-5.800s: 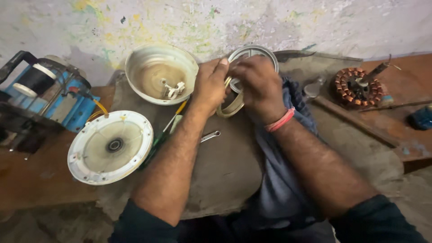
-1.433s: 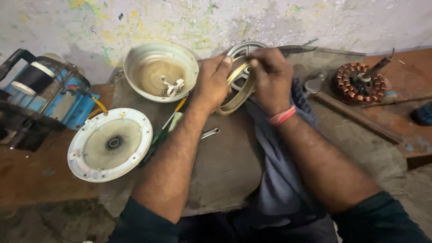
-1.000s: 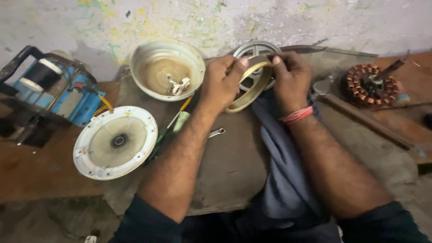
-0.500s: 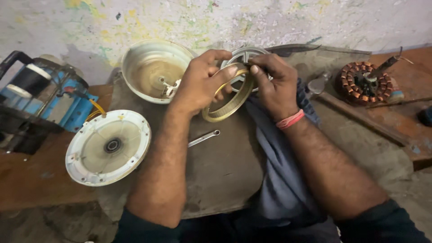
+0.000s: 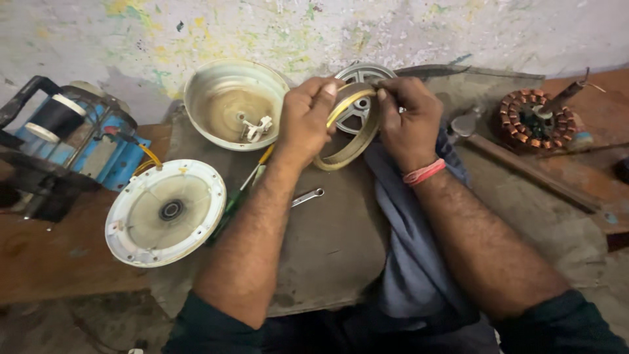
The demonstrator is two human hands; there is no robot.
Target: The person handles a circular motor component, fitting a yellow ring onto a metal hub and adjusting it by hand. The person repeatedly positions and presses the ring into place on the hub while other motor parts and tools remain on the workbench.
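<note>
**Both hands on the ring**

Your left hand (image 5: 303, 118) is clamped on the ring (image 5: 347, 128), fingers curled over its upper left rim, thumb pressed on top. Your right hand (image 5: 407, 121) pinches the same ring at its top right edge, fingertips pressed together on the rim. The ring is brass-coloured, tilted, held up just above the desk (image 5: 327, 242), right in front of the grey spoked wheel (image 5: 359, 98) that lies behind it near the wall. A blue cloth (image 5: 413, 242) runs under your right wrist, where you wear a pink band (image 5: 423, 172).

Left of your hands sits the cream bowl-shaped cover (image 5: 232, 105), open side up, a white fitting in its middle. Nearer you, the round white plate (image 5: 165, 212) lies flat with a dark bearing at its centre. Between plate and left forearm, a green-handled screwdriver (image 5: 239, 196); just right of the forearm, a small spanner (image 5: 306, 196). Far left, a blue machine (image 5: 72, 144). Far right, the copper-wound stator (image 5: 536, 121), well apart from your hands.
</note>
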